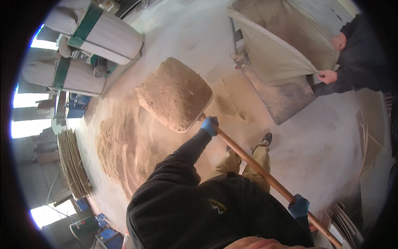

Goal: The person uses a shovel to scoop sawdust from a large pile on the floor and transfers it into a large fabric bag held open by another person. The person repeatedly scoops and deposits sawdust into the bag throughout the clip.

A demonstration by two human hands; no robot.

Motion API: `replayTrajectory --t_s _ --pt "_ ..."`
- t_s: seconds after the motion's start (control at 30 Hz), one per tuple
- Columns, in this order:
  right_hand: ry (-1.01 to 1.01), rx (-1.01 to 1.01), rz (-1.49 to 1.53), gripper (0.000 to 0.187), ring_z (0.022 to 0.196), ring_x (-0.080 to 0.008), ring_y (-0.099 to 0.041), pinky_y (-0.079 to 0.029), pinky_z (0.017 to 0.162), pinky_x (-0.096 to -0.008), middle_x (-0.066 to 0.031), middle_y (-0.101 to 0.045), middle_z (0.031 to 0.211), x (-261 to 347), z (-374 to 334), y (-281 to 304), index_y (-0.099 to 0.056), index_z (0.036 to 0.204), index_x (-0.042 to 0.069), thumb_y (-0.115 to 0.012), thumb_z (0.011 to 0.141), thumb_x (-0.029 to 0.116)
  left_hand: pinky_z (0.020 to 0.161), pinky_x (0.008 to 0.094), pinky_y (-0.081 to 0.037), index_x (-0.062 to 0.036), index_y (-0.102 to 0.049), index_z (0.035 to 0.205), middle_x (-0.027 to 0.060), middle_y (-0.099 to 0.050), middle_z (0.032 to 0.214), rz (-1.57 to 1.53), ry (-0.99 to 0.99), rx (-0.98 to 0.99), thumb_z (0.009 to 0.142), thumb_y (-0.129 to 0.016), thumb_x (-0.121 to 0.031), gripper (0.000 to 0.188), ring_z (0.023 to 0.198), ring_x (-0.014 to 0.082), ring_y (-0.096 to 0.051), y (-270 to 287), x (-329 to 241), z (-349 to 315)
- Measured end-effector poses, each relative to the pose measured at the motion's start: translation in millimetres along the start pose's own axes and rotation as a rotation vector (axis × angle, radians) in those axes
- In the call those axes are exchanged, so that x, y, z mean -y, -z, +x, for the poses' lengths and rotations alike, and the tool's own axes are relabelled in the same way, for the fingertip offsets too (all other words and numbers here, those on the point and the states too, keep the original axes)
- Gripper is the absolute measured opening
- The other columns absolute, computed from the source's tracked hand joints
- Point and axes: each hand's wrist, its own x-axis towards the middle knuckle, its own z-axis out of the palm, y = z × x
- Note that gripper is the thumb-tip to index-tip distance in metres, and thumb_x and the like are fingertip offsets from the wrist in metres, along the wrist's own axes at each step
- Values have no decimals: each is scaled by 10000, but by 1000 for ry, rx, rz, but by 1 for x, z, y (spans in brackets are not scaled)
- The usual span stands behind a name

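Observation:
A broad shovel (pixel 257 164) with a long wooden handle slants across in front of me. Its wide blade carries a heaped load of sawdust (pixel 176 93), held above the floor. My left hand (pixel 210 125), in a blue glove, is closed round the handle just behind the blade. Lower right, my gloved right hand (pixel 298 206) grips the handle near its end. Beneath and left of the blade a loose sawdust pile (pixel 120 153) spreads over the floor. At the upper right, a large pale sack (pixel 273 56) gapes, its rim pulled by another person's hands (pixel 328 76).
Under the sack lies a dusty dark flat base (pixel 286 99). Large white bags with green bands (pixel 105 39) stand at the upper left. A bundle of thin wood strips (pixel 74 164) is at the left, and boards (pixel 344 222) lean at the lower right.

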Motion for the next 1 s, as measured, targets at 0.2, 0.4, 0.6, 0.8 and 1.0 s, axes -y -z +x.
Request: replayTrajectory --t_s 0.2,0.4,0.6,0.8,1.0 --pt "-73 -78 95 166 736 -378 -648 -517 691 -478 -161 -657 751 -51 -14 51 -584 775 78 -687 667 150 642 335 -493 -86 -578 891 59 -593 757 19 -46 -49 886 -518 -189 119 688 223 -574 -114 9 -4" --pt "-107 -153 134 167 736 -395 -645 -521 688 -485 -178 -653 737 -125 -4 115 -590 788 73 -678 658 127 691 357 -504 -57 -591 909 87 -617 810 49 -107 -41 889 -497 -154 137 737 242 -590 -268 29 -11" --pt "-179 -179 213 181 758 -395 -648 -520 696 -488 -177 -664 764 -183 -5 170 -596 811 76 -673 654 121 695 370 -504 -71 -583 912 78 -627 803 121 -90 38 902 -493 -167 132 747 234 -600 -405 57 -9" --pt "-270 -187 204 207 778 -381 -658 -523 697 -485 -167 -675 817 -208 -12 171 -588 837 83 -685 664 142 709 385 -517 -115 -547 943 58 -655 857 298 73 119 917 -515 -213 106 755 240 -609 -500 83 6" --pt "-396 -210 294 218 769 -405 -656 -529 707 -494 -183 -668 777 -169 -20 172 -591 833 77 -685 648 144 684 403 -492 -114 -532 923 71 -630 848 486 132 128 919 -486 -219 114 732 250 -592 -563 105 46"
